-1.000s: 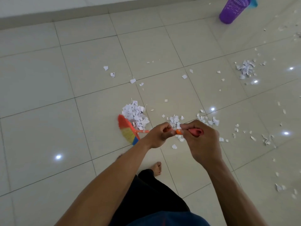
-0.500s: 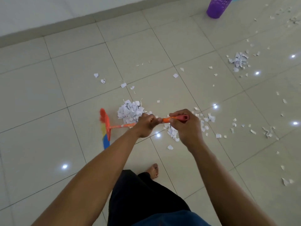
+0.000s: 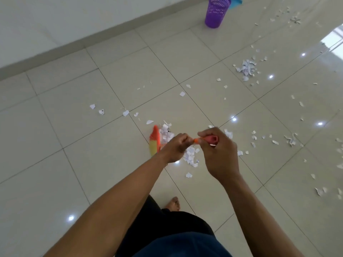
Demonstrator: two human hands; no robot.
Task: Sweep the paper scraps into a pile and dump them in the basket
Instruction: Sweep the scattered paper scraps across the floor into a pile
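Both hands clenched on an orange broom (image 3: pixel 156 140) at frame centre. Left hand (image 3: pixel 175 148) wrapped around the handle lower down, right hand (image 3: pixel 218 151) gripping the reddish top end, a short stretch of orange handle showing between them. Broom head, orange over yellow and blurred, down on the floor (image 3: pixel 74 145) just left of the left hand, touching a heap of white scraps (image 3: pixel 166 134). More of the pile (image 3: pixel 191 156) visible below and between the hands, partly hidden by them. A second, smaller pile (image 3: pixel 246 68) at upper right, well apart from the broom. Loose bits scattered across the glossy beige tiles, thickest toward the right side, a few at centre left. Purple basket (image 3: pixel 216 13) upright at the top of the frame, near the wall, far from both piles, with something blue (image 3: pixel 235 1) just behind it, cut off by the edge. One bare foot (image 3: pixel 173 203) at lower centre, below the hands, beside a dark trouser leg (image 3: pixel 167 229).
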